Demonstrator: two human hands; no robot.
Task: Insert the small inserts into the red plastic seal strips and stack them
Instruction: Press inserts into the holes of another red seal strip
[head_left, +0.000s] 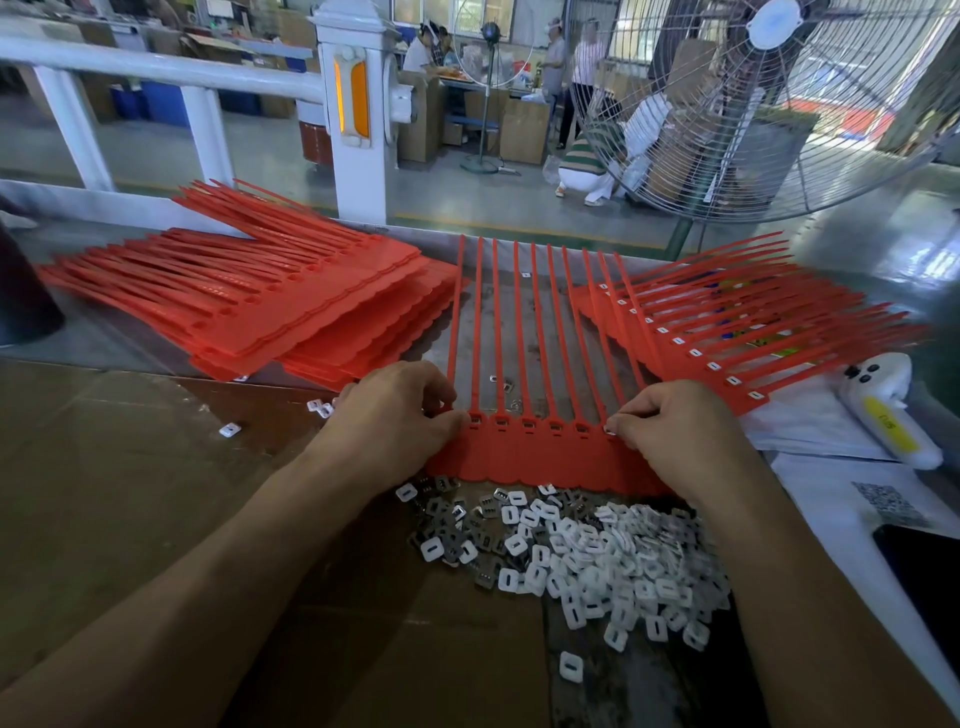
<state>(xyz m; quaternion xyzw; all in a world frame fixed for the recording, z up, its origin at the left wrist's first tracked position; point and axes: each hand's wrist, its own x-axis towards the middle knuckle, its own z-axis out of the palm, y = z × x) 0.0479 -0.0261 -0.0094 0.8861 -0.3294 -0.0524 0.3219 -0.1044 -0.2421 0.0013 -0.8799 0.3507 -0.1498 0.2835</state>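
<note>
— While both hands work, where's the red plastic comb-like seal strip sheet (545, 457)?
— Flat before the white insert pile (597, 551); left hand (395, 410) pinches its corner, right hand (670, 421) pinches one small white insert (611, 431) at its far socket.

Two hands, the left hand (397, 410) and the right hand (675, 426), sit on one red sheet of seal strips (540, 457). That sheet has ten long tails. Left of it lie two stacks of red sheets (291, 306). Right of it lies one stack (727, 332). Below it is one big pile of white inserts (587, 551), too many to count.
</note>
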